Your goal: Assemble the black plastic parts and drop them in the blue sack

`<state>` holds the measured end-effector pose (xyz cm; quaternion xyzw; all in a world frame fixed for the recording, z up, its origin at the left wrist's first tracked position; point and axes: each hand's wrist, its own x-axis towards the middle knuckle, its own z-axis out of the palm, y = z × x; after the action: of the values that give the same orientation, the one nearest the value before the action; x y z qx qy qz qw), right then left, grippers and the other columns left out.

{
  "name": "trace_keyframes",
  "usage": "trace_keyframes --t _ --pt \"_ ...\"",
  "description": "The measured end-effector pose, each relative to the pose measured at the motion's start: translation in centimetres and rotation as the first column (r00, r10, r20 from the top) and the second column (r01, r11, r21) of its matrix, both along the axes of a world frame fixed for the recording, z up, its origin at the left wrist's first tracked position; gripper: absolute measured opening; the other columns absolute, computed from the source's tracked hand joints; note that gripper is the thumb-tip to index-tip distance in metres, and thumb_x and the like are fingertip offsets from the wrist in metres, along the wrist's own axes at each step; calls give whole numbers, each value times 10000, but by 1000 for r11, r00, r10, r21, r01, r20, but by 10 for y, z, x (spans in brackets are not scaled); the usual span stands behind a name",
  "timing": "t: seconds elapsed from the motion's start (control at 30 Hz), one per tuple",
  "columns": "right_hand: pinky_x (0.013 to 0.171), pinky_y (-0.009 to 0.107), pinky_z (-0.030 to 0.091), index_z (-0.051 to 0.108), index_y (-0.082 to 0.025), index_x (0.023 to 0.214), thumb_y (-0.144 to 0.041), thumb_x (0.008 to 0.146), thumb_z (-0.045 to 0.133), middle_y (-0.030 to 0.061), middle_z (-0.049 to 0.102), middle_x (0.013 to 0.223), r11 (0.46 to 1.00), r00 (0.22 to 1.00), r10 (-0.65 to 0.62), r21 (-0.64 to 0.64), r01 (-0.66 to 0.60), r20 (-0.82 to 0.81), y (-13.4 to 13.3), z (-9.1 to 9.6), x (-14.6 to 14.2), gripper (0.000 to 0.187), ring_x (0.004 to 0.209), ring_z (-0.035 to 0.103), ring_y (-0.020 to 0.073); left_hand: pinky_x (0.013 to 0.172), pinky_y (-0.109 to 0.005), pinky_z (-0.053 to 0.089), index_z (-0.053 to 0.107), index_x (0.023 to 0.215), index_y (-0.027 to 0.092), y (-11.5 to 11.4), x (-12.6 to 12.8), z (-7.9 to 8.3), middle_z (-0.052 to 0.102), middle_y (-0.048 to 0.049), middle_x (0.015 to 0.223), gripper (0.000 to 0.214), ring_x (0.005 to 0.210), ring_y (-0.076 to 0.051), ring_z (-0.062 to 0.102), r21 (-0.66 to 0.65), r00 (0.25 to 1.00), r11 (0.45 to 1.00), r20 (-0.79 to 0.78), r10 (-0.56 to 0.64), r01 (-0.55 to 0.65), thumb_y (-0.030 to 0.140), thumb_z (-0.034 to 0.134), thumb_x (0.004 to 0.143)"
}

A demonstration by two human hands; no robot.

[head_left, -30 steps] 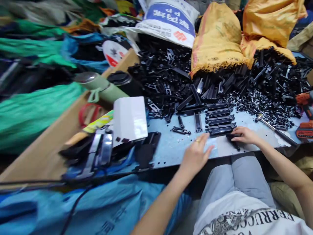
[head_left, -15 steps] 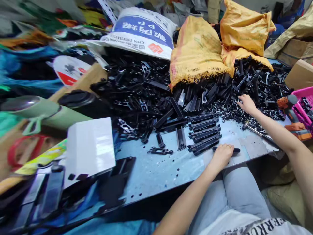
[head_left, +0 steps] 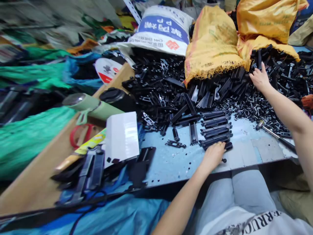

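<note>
My left hand point(head_left: 214, 156) is at the near end of a row of long black channel-shaped bars point(head_left: 215, 132) on the blue table point(head_left: 168, 166). Its fingers are closed over a black bar point(head_left: 229, 146), and a small black end point(head_left: 224, 160) shows beside the palm. My right hand point(head_left: 260, 79) is raised over the heap of black parts at the right. Its fingers are around a narrow black part point(head_left: 259, 60) that stands up above them. A hammer-like tool point(head_left: 276, 135) lies below my right forearm, with small screws or pins point(head_left: 254, 107) strewn beyond it.
A white-and-blue sack point(head_left: 161, 31) and yellow sacks point(head_left: 212, 42) stand behind the black parts heap point(head_left: 156, 81). Left are a green tumbler point(head_left: 95, 106), a white box point(head_left: 122, 138), red tape point(head_left: 80, 133) and a wooden board point(head_left: 36, 182). An orange tool point(head_left: 307, 101) shows at the right edge.
The view has swung left. My left hand has moved with its bar up to the row's near end. My right hand has moved from the small screws to the black parts farther back.
</note>
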<state>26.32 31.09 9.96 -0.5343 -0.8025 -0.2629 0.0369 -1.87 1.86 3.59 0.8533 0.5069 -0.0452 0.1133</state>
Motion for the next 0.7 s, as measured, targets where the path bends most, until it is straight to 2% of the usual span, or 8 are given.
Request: trace_keyframes --t 0.07,0.13,0.23,0.3,0.33,0.5,0.6,0.7 --pt "964 458 279 551 -99 1157 -215 956 277 126 608 959 990 990 137 -13 -137 -15 -44 12 -11 359 961 519 224 746 -334 484 548 1088 127 -2 2 -1 620 -99 941 224 878 -226 608 52 999 998 18 -38 37 160 447 891" --pt "830 368 345 515 -109 1183 -305 959 343 123 603 959 933 949 314 -174 -315 -32 -105 14 -21 344 874 529 209 756 -344 478 553 1074 124 -11 6 -2 619 -100 926 218 879 -230 602 88 996 994 54 -70 65 140 448 883" --pt "709 295 320 553 -164 1086 -346 977 325 85 609 881 728 828 558 -443 -524 -62 -203 -5 -27 311 797 527 177 776 -352 468 567 1024 131 -24 11 -6 616 -95 911 178 882 -231 593 83 992 996 119 -48 38 164 468 880" --pt "674 282 300 571 -168 1003 -406 972 331 79 605 853 624 790 603 -549 -556 -115 -255 -27 -25 339 785 532 168 810 -354 459 560 1050 141 -28 15 -10 610 -97 967 198 934 -234 576 58 984 998 175 -37 27 209 476 885" --pt "658 276 293 575 -166 971 -433 967 330 77 603 843 603 800 584 -585 -543 -141 -274 -38 -24 363 773 536 163 830 -355 452 548 1088 144 -28 16 -11 603 -99 1009 228 964 -234 564 45 979 999 202 -37 28 226 466 891" --pt "592 258 265 583 -174 976 -496 960 296 60 610 853 609 909 355 -684 -402 -217 -311 -73 -29 433 752 562 146 907 -381 419 496 1181 160 -24 26 -14 567 -104 1128 343 1062 -243 520 8 963 1000 267 -31 30 356 419 910" --pt "582 260 246 578 -191 1031 -508 959 281 64 613 888 658 941 275 -675 -334 -197 -316 -72 -38 440 759 564 149 875 -407 431 506 1132 162 -25 25 -13 567 -119 1123 566 1051 -285 527 8 959 999 278 -48 47 608 531 784" --pt "604 269 245 569 -201 1075 -499 966 255 78 611 911 727 952 260 -617 -302 -160 -324 -65 -46 447 786 556 164 810 -385 453 490 1123 165 -26 20 -15 590 -113 1067 702 992 -289 564 22 947 998 313 -66 62 680 616 663"
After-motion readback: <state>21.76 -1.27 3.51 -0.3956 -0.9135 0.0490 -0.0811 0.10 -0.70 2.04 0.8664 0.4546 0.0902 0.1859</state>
